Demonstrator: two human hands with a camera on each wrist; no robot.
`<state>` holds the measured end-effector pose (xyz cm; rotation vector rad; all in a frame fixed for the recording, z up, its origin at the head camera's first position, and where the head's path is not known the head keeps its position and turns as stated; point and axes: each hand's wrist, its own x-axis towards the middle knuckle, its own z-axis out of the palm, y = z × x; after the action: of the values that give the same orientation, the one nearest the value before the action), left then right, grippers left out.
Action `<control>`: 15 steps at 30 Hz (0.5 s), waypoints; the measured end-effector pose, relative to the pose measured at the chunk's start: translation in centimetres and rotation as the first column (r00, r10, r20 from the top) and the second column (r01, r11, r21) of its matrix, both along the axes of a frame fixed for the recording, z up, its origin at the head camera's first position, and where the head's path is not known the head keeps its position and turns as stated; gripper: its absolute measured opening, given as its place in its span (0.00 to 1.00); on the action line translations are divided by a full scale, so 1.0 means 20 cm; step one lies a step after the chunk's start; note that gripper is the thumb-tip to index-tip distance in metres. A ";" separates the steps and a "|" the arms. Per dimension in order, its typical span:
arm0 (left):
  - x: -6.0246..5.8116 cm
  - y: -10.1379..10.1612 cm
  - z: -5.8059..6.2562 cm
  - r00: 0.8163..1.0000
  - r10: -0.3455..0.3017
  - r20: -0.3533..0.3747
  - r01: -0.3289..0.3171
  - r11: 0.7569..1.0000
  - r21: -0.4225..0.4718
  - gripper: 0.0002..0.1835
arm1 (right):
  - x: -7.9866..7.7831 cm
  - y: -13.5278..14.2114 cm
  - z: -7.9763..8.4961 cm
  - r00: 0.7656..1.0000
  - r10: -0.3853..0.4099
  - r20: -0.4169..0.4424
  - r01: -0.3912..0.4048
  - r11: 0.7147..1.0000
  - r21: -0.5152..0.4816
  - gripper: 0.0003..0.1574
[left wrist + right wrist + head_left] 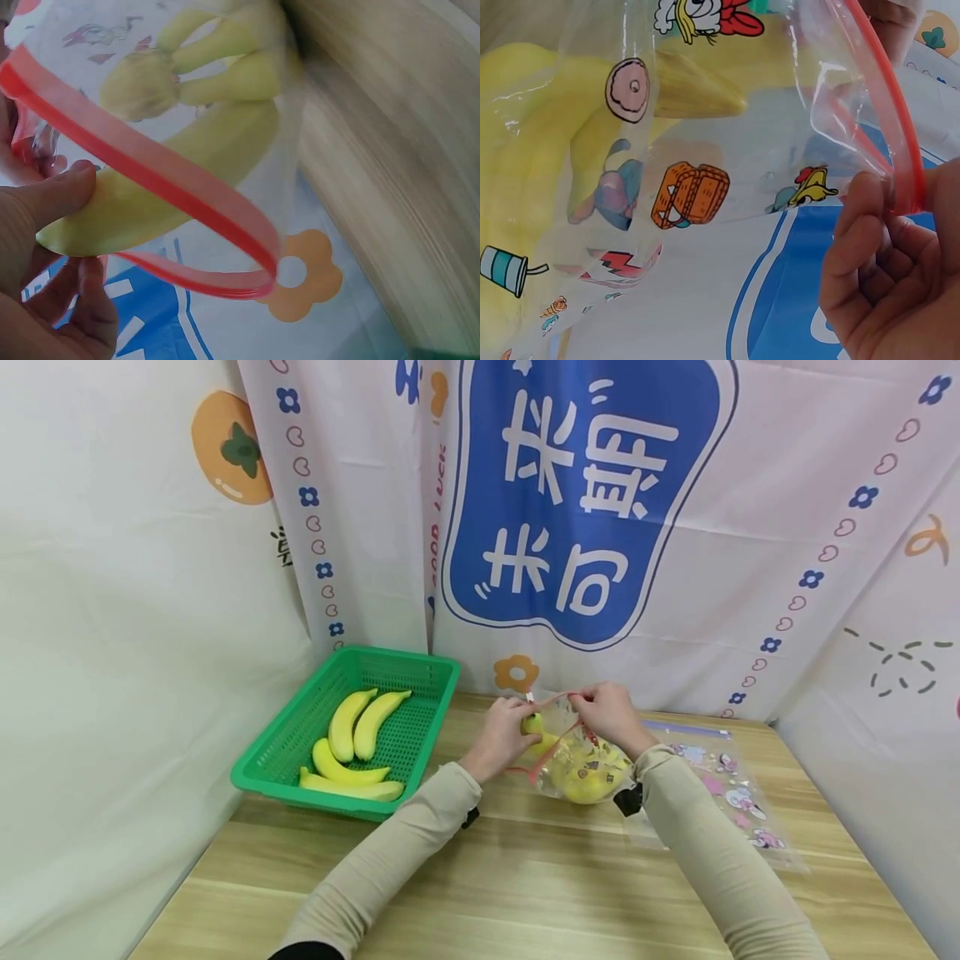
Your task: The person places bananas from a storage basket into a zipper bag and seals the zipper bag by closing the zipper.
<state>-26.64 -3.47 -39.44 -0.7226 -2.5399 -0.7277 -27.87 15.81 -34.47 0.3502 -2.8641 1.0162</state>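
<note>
A clear zip bag (581, 768) with a red zip edge and cartoon prints lies tilted on the table, bananas inside it. Its mouth gapes toward my left hand (501, 739), which pinches the tip of a banana (142, 210) between thumb and fingers. Most of that banana is inside the bag, alongside a bunch of bananas (240, 67). With curled fingers my right hand (885, 270) grips the red zip edge (900, 135) at one corner of the mouth. In the right wrist view, the bag covers part of the left hand.
To the left stands a green plastic basket (255, 772) with several bananas (378, 727) in it. A flat clear bag (738, 793) with a purple zip lies on the wooden table (525, 893) at the right. Behind the table hangs a printed curtain (390, 527).
</note>
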 end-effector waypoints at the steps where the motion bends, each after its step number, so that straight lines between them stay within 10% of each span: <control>1: 0.00 0.00 0.00 1.000 -0.002 -0.020 0.002 1.000 -0.017 0.25 | 0.00 0.00 0.00 1.000 -0.003 0.000 0.003 1.000 0.000 0.23; 15: 0.02 0.04 -0.04 0.998 0.063 -0.007 -0.064 0.989 -0.134 0.27 | 0.01 0.00 0.00 1.000 0.000 -0.029 0.000 1.000 0.011 0.25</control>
<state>-26.33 -2.62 -40.22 -0.6811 -2.6159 -0.5388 -27.65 15.77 -34.41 0.3628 -2.8450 0.9882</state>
